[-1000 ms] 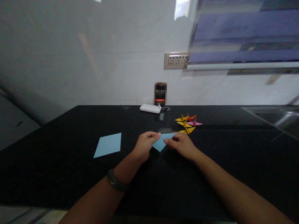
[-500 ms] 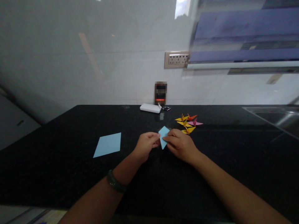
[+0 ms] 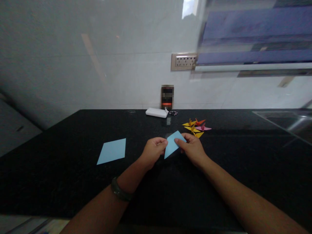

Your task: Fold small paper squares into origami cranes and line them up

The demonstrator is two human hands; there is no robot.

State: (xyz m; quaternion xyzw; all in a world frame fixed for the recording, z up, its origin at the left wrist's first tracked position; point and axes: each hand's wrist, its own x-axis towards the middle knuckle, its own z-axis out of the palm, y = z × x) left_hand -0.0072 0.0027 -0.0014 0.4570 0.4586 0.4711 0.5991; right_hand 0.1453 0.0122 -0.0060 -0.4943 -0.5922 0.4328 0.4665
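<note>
A folded piece of light blue origami paper (image 3: pixel 172 147) is held up between both hands, above the black countertop. My left hand (image 3: pixel 154 150) pinches its left edge between thumb and fingers. On the other side, my right hand (image 3: pixel 192 148) grips it with the thumb on the front face and the fingers behind, partly hidden. A flat light blue sheet (image 3: pixel 112 151) lies on the counter to the left. Several folded paper cranes (image 3: pixel 192 129), yellow, orange and pink, stand just beyond my right hand.
A white power bank-like box (image 3: pixel 156 112) with a beaded strap lies near the wall, before a blurred-out upright dark object (image 3: pixel 167 97). Sockets (image 3: pixel 184 61) are on the wall. A sink (image 3: pixel 290 125) is set into the black countertop (image 3: pixel 60 182) at right.
The blue paper has turned and now shows a wider face. My right hand has shifted its grip, with the thumb now on the front. The left hand stays nearly in place.
</note>
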